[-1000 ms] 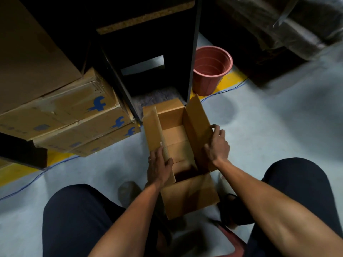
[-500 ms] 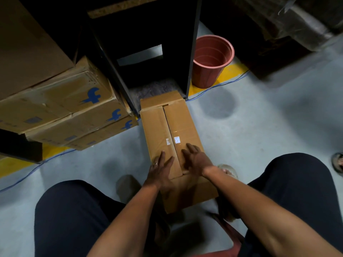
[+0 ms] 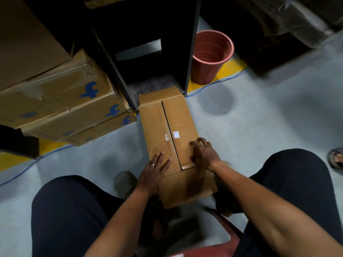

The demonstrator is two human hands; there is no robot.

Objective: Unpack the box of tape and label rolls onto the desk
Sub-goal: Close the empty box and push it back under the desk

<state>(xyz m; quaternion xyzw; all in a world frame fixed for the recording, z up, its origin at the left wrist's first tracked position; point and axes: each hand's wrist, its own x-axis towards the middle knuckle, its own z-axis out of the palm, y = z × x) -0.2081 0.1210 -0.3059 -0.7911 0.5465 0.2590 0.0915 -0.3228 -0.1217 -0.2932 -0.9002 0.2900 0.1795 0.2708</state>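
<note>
1. Bare forearms, no sleeves in view.
2. Thin pale ring (image 3: 153,164) on a finger of the left hand (image 3: 154,171).
3. Right hand (image 3: 204,154) bare of rings, as far as visible.
4. Dark navy trousers (image 3: 74,210) over both knees.
5. Possibly dark sandals below, too dim to confirm.

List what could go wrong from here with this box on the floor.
1. Both hands press the flaps of the box flat: the left hand lies open and the right hand curls its fingers at the flap's outer edge, so unpacking is stalled.
2. The box sits close to the stacked cartons; pulling it carelessly could nudge them.
3. The blue cable nearby might snag feet.
</note>
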